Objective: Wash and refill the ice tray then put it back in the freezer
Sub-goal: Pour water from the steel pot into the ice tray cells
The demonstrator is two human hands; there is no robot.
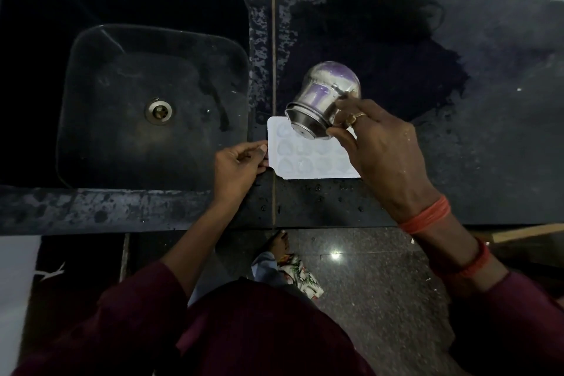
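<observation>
White ice tray [305,163] lies flat on the black counter [473,162], just right of the sink [152,76], long axis left to right; left hand [236,166] pinches its left edge; right hand [381,143] grips a tilted steel cup [320,98] over the far-left cells; probably pouring, though no stream shows.

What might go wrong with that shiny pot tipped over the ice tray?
The steel pot, tipped steeply by the right hand, may flood the ice tray's small cups and spill onto the wet countertop. The left hand pinches only the tray's edge, so a full tray might tilt and slosh when lifted.
</observation>
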